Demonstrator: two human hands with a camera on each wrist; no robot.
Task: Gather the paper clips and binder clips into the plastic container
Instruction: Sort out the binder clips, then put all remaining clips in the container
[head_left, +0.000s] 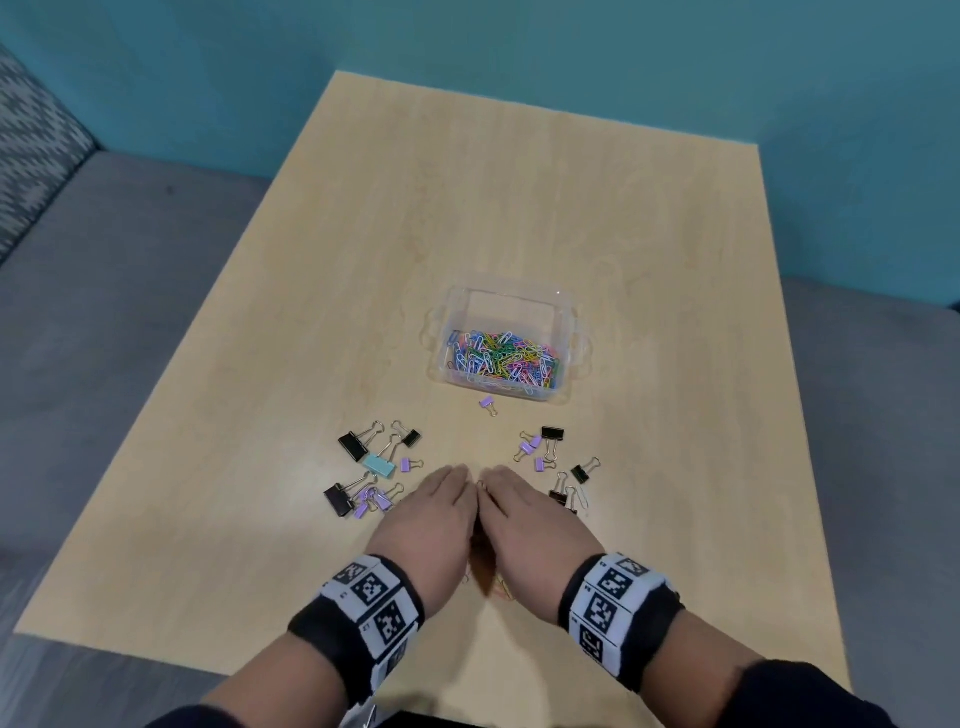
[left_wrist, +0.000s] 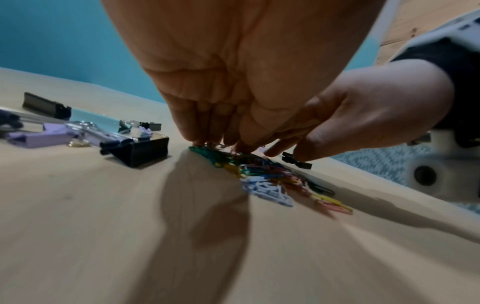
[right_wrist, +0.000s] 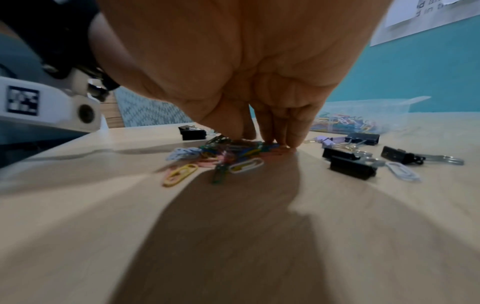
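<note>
My left hand (head_left: 431, 512) and right hand (head_left: 527, 512) stand side by side on the wooden table (head_left: 467, 197), palms facing each other, straight fingers touching the surface. Between them lies a pile of coloured paper clips (left_wrist: 265, 176), hidden from the head view and also visible under my right hand's fingertips (right_wrist: 275, 139) as the pile (right_wrist: 228, 156). The clear plastic container (head_left: 571, 332) sits beyond the hands with many paper clips (head_left: 501, 358) inside. Binder clips lie scattered to the left (head_left: 363, 462) and right (head_left: 553, 452). One small purple binder clip (head_left: 487, 402) lies just before the container.
A loose white paper clip (head_left: 584, 499) lies by the right group of binder clips. The table's near edge (head_left: 156, 654) is close behind my wrists. A grey sofa (head_left: 104, 312) and a teal wall (head_left: 623, 62) surround the table.
</note>
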